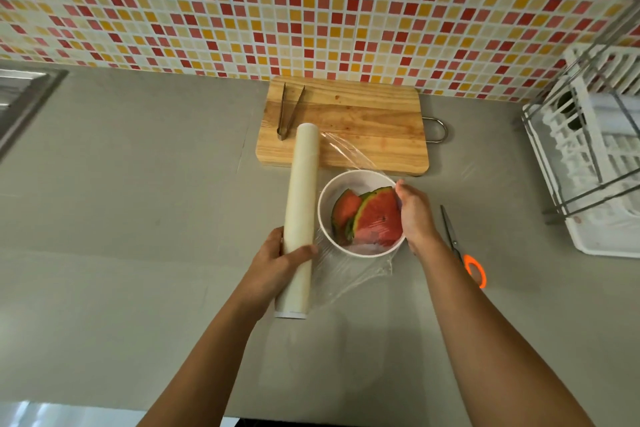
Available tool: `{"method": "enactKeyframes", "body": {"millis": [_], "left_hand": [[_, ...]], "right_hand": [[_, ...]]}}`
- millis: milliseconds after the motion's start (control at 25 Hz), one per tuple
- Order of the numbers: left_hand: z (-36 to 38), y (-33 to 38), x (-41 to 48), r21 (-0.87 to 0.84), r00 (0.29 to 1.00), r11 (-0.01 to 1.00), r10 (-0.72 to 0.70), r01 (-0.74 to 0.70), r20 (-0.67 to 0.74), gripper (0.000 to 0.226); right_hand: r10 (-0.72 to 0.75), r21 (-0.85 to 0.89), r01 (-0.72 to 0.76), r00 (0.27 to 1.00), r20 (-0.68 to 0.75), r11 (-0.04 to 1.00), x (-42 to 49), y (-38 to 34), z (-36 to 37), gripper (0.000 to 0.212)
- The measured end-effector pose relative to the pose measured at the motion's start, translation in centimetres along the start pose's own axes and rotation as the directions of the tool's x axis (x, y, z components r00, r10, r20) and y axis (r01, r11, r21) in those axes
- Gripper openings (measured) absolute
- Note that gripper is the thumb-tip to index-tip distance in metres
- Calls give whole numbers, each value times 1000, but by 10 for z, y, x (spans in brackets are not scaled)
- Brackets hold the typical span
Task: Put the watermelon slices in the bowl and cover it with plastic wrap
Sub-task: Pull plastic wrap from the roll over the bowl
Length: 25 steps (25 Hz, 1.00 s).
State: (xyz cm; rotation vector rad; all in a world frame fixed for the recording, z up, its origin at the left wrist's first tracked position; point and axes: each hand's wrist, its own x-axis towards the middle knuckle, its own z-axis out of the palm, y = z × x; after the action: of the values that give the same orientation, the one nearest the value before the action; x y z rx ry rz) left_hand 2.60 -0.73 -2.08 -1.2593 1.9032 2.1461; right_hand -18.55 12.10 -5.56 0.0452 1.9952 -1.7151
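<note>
A white bowl [325, 204] stands on the grey counter with two watermelon slices [375, 217] leaning inside it. A sheet of clear plastic wrap [349, 274] stretches from the roll across the top of the bowl. My left hand [277, 256] grips the long white plastic wrap roll [302, 198] near its lower end, just left of the bowl. My right hand [415, 215] rests on the bowl's right rim, pressing the film's edge against it.
A wooden cutting board [363, 121] with metal tongs [289, 111] lies behind the bowl. Orange-handled scissors [462, 246] lie to the right. A white dish rack [595, 156] stands at the far right, and a sink edge [24, 97] shows at the far left.
</note>
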Motion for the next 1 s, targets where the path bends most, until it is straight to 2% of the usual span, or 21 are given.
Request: {"method": "enactKeyframes", "body": {"millis": [160,280,440,600,680,800,880,1000], "left_hand": [[18,-2,-1,-30,999,999,38,-39,-38,47],[16,-8,-3,-94,999,996,-10,6,-42,56],[16,-1,1,7,999,999,32,-32,-39,46],[16,-2,2,-127,999,992,-14,18,33,53],[14,-8,1,-41,1000,999,32,-31,1,48],[15,-12,1,236,980,963,164,-133,-114,33],[18,-13,1,251,972,957,187,-149,-138,30],[20,-17,-1,178,972,973,177,-148,-157,35]], "right_hand": [[-4,-30,4,1000,13,1000,13,-9,-6,31],[-14,-41,14,1000,17,999,14,-8,-6,32],[-5,-61,2,999,-49,998,19,-17,-10,34],[12,-43,-14,999,-41,999,27,-21,-11,29],[15,-39,-16,999,-41,999,28,-21,-10,31],[2,-73,-6,999,-47,997,27,-23,-9,38],[-4,-73,0,998,-56,997,26,-24,-10,36],[7,-56,-10,999,-48,998,25,-23,-10,29]]}}
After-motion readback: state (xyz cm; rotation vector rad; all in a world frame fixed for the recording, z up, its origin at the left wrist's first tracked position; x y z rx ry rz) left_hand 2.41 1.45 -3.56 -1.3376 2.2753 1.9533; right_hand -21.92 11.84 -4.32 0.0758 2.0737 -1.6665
